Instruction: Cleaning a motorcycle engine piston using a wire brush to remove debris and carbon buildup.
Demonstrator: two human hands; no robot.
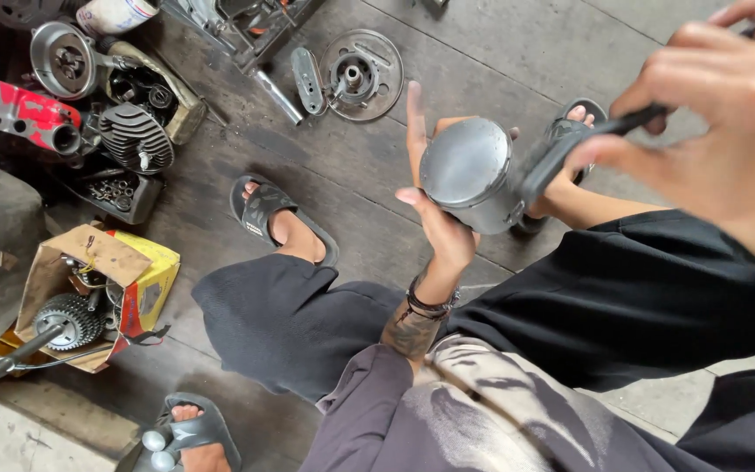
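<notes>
My left hand (437,214) grips a grey metal piston (467,168) from below and behind, its flat crown turned towards me. Fingers and thumb wrap its skirt. My right hand (720,122), close to the camera and blurred, pinches a dark, thick-handled tool (561,150). The tool's end rests against the piston's right side. Both hands hover above my knees in black shorts. My sandalled feet (277,218) stand on the stained concrete floor below.
Engine parts lie at the upper left: a finned cylinder (137,138), a red bracket (17,109), a round metal plate (360,74). A torn cardboard box (89,262) holds a gear. Another person's sandalled foot (196,433) is at the bottom left.
</notes>
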